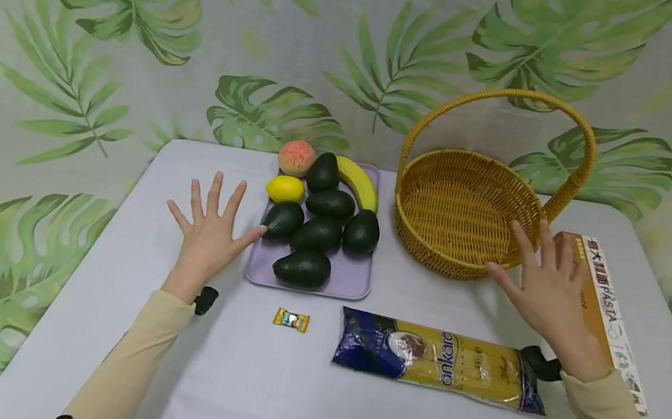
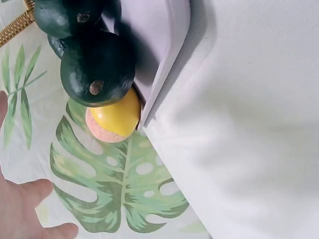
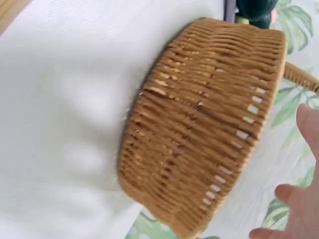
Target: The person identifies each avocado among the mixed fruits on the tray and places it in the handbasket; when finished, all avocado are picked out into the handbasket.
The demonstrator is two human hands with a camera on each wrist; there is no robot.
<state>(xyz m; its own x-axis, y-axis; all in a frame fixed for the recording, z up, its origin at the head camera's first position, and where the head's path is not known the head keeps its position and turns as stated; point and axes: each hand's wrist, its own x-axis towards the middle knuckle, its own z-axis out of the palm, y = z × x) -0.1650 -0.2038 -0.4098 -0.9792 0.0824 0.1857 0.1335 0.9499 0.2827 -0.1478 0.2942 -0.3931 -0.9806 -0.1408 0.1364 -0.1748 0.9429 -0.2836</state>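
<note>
My left hand (image 1: 208,241) is held up with fingers spread, its thumb tip overlapping the left edge of a lilac tray (image 1: 350,286) in the head view. On that tray lie several dark green avocados (image 1: 302,269), a banana (image 1: 358,182), a lemon (image 1: 285,189) and a peach (image 1: 296,158). With fingers also spread, my right hand (image 1: 550,295) hovers by the near right side of a wicker basket (image 1: 453,261) with a tall hooped handle. The right wrist view shows the basket's woven side (image 3: 199,114) close by. Neither hand holds anything.
A small yellow wrapped candy (image 1: 291,320) lies in front of the tray. To its right is a blue and yellow bag of pasta (image 1: 444,358). An orange and white pasta box (image 1: 608,304) lies at the right, partly behind my right hand. A leaf-patterned cloth (image 1: 260,22) hangs behind the white table (image 1: 265,403).
</note>
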